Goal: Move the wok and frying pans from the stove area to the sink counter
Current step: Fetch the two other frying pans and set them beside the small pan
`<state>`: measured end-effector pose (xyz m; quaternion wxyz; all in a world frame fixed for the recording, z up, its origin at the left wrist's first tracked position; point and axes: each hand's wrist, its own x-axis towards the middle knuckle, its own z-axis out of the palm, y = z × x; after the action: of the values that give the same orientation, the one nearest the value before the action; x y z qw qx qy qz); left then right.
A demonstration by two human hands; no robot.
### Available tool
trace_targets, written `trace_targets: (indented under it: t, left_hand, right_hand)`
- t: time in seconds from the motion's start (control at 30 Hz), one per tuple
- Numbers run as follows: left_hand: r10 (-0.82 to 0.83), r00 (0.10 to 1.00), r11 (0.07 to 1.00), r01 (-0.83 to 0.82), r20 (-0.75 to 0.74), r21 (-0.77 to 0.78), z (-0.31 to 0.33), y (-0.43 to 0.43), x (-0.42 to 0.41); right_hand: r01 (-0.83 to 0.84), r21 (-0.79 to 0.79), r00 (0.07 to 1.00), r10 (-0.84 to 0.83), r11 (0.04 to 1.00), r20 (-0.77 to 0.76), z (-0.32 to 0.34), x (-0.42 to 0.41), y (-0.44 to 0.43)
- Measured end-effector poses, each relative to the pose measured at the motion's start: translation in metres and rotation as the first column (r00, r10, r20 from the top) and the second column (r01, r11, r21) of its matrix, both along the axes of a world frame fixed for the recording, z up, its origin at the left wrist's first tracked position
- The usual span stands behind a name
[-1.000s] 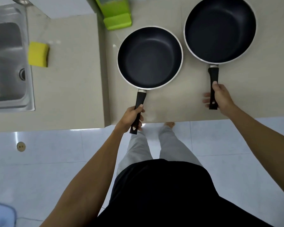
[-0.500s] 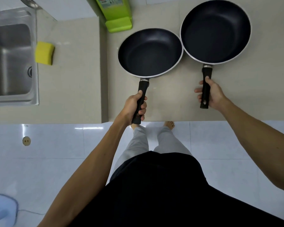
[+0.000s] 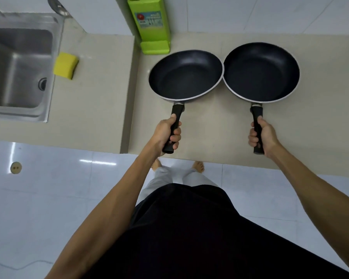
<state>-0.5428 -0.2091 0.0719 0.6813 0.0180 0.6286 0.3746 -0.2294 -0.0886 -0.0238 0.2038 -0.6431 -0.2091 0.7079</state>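
1. L hand (image 3: 165, 131) and R hand (image 3: 263, 135) now both fully wrapped round black handles; earlier R was only touching.
2. Left frying pan (image 3: 185, 74) and right frying pan (image 3: 261, 71) now tilted, rims touching, above beige counter (image 3: 210, 125), right of sink (image 3: 18, 67).

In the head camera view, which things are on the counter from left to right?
sink → yellow sponge → green holder → left frying pan → right frying pan
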Motion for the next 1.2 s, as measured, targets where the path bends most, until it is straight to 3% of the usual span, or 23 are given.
trace_targets:
  t: [0.27, 0.53, 0.73, 1.0, 1.2]
  left_hand:
    - [-0.020, 0.999, 0.989, 0.025, -0.034, 0.146, 0.020, -0.024, -0.026]
    - [-0.012, 0.999, 0.963, 0.023, -0.046, 0.267, 0.029, -0.088, -0.083]
    - [0.048, 0.994, 0.926, -0.009, -0.094, 0.378, 0.037, -0.173, -0.165]
    - [0.211, 0.961, 0.904, -0.122, -0.180, 0.409, 0.059, -0.296, -0.301]
    - [0.397, 0.905, 0.864, -0.314, -0.150, 0.393, 0.060, -0.358, -0.376]
  right_hand:
    - [0.057, 0.033, 0.998, -0.057, 0.998, 0.001, 0.026, -0.006, -0.018]
    - [0.051, 0.105, 0.998, -0.055, 0.993, 0.034, 0.059, -0.072, -0.075]
    - [0.019, 0.161, 1.000, -0.018, 0.987, -0.005, 0.083, -0.156, -0.137]
    - [-0.100, 0.213, 0.989, 0.121, 0.972, -0.088, 0.097, -0.300, -0.219]
    - [-0.274, 0.239, 0.951, 0.300, 0.932, -0.080, 0.100, -0.404, -0.260]
